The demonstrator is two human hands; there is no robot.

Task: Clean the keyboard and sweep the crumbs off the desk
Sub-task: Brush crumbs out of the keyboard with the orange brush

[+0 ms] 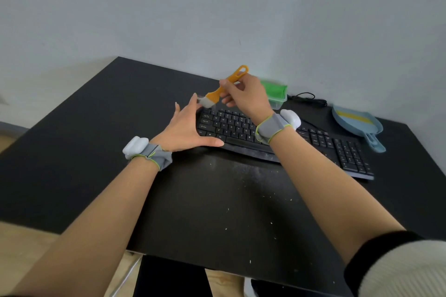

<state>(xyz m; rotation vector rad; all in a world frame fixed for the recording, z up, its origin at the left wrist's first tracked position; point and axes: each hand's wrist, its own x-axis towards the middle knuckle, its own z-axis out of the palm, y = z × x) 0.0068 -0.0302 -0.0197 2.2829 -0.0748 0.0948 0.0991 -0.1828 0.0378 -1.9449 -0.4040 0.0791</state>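
Note:
A black keyboard lies across the black desk, slanting from the middle toward the right. My right hand grips an orange-handled brush, its pale bristles just over the keyboard's far left corner. My left hand rests at the keyboard's left end, fingers straight and spread, thumb along the front edge. Pale crumbs lie scattered on the desk in front of the keyboard and on its front rim.
A blue dustpan lies behind the keyboard's right end. A clear tub with a green cloth stands near the wall, next to a black cable. The desk's front edge is close to me, its left edge over a wooden floor.

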